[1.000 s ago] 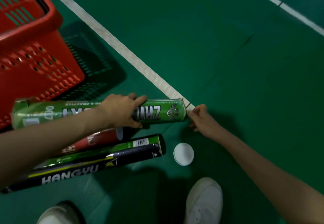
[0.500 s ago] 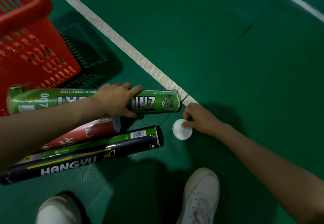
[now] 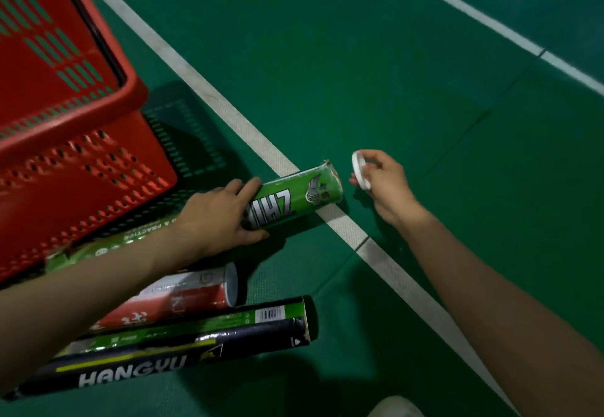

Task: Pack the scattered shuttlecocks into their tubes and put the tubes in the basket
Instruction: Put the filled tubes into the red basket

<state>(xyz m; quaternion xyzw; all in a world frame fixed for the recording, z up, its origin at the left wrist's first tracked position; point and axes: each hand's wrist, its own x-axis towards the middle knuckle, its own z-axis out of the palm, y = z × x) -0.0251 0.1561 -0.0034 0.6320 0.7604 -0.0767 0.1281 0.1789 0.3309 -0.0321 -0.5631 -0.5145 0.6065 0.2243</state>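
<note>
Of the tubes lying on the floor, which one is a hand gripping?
The green tube, gripped by the left hand. The red tube and black HANGYU tube lie untouched nearer the person.

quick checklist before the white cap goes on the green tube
1. White cap held in right hand: ok, pinched at its rim.
2. Green tube steadied by left hand: ok, wrapped around its middle.
3. Cap lined up with the tube's open end: not ok, held apart to the right.
4. Tube rim sound: not ok, its edge looks torn.
5. Tube filled with shuttlecocks: cannot tell, inside hidden.
6. Red basket ready nearby: ok, beside the left arm.
</note>
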